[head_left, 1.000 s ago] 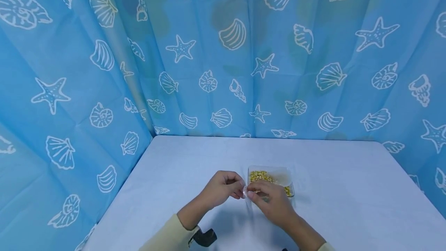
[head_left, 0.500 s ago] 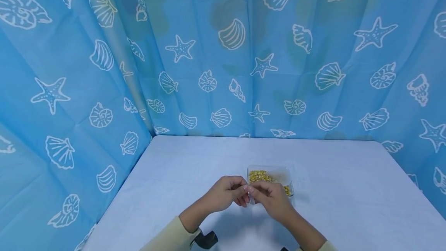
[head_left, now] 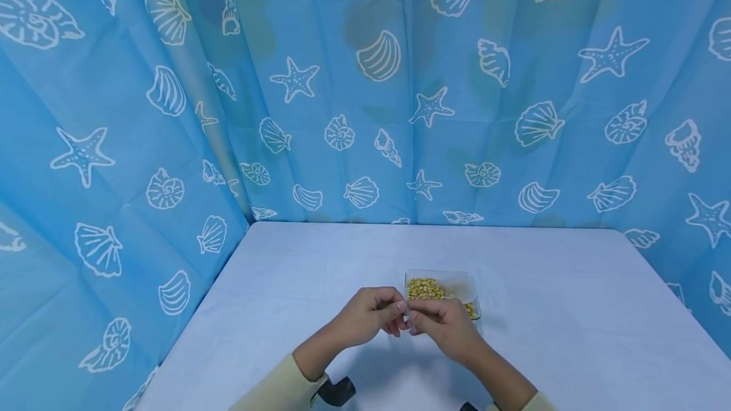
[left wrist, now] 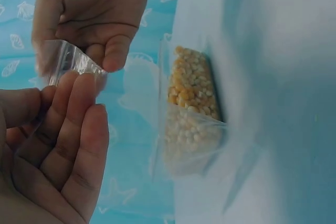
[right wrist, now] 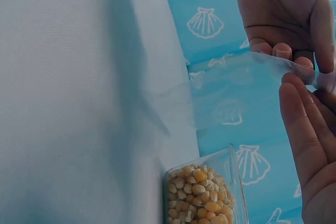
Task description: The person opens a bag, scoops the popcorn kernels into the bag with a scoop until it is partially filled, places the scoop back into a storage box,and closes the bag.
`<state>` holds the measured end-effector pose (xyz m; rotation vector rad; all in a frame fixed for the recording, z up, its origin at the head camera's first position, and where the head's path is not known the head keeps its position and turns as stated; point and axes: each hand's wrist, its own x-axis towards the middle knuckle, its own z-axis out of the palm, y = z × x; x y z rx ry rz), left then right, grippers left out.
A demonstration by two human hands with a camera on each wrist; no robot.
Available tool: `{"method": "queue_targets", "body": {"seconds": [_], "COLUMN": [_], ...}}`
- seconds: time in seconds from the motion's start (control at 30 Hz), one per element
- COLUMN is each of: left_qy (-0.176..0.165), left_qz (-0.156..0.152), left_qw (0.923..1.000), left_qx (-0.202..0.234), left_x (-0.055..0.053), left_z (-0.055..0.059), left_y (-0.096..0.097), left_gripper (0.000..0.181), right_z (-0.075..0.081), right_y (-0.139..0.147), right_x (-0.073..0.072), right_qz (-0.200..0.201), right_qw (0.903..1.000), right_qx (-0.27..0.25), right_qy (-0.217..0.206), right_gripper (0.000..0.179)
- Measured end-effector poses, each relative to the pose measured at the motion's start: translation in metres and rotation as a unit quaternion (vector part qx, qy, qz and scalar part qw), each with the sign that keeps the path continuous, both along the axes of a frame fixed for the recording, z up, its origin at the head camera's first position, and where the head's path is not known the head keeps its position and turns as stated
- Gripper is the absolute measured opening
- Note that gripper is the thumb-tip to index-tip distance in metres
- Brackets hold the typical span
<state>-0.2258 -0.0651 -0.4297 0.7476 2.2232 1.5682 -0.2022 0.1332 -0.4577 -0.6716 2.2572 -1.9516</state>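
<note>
My left hand [head_left: 368,316] and right hand [head_left: 451,328] meet over the table, thumbs and fingertips almost touching. Between them they pinch the edge of a clear plastic bag [left wrist: 68,59]. In the right wrist view the thin bag [right wrist: 231,87] hangs as a see-through sheet from the fingers. Just behind my right hand stands a clear rectangular container [head_left: 440,271] with yellow corn kernels [head_left: 424,288], partly hidden by that hand. The kernels [right wrist: 199,195] show pale and orange close up. In the head view the fingers hide most of the bag.
A white cloth-covered table [head_left: 571,316] spreads around the hands. Blue curtains [head_left: 365,100] with white shell prints stand behind it and at the left. A black wrist mount [head_left: 337,392] sits at my left cuff.
The hands have come closer together and the left hand has shifted slightly right. The fingers have shifted along the bag's edge, which is now less visible. The container stays put.
</note>
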Motion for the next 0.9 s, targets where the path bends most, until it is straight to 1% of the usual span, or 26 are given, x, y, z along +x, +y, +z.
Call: {"method": "queue_targets", "body": {"seconds": [0.13,0.23,0.37,0.53,0.6,0.77,0.83,0.9], "left_qy": [0.016,0.045,0.081,0.105,0.118,0.163,0.169,0.161], "left_qz": [-0.001,-0.003,-0.007,-0.013,-0.014,0.000,0.008,0.016], "left_qw": [0.9999,0.9988,0.9958,0.9925,0.9902,0.9820,0.9809,0.9829], "left_qx": [-0.005,-0.019,-0.042,-0.062,-0.073,-0.097,-0.096,-0.087], "left_x": [-0.0001,-0.0013,-0.0020,-0.0009,-0.0007,-0.0014,-0.0011,0.0002], "left_z": [-0.0018,-0.0033,-0.0040,-0.0048,-0.0047,-0.0036,-0.0032,-0.0025], "left_y": [0.0001,-0.0005,-0.0018,-0.0032,-0.0034,-0.0046,-0.0051,-0.0046], "left_gripper": [0.020,0.019,0.019,0.018,0.018,0.018,0.017,0.015], "right_z": [-0.0004,-0.0006,-0.0004,0.0001,0.0010,0.0038,0.0052,0.0070], "right_y": [-0.0013,-0.0019,-0.0022,-0.0037,-0.0042,-0.0038,-0.0039,-0.0045], "right_x": [0.0001,-0.0002,-0.0002,0.0006,0.0005,-0.0018,-0.0022,-0.0019], "right_qz": [0.001,0.004,0.003,-0.011,-0.020,-0.035,-0.036,-0.038], "right_qw": [0.9999,0.9999,0.9999,0.9996,0.9993,0.9984,0.9983,0.9982], "right_qx": [0.015,0.017,0.017,0.026,0.029,0.029,0.032,0.037], "right_qy": [-0.002,-0.002,0.002,-0.002,-0.010,-0.034,-0.034,-0.028], "right_gripper": [0.034,0.034,0.028,0.024,0.023,0.017,0.015,0.014]}}
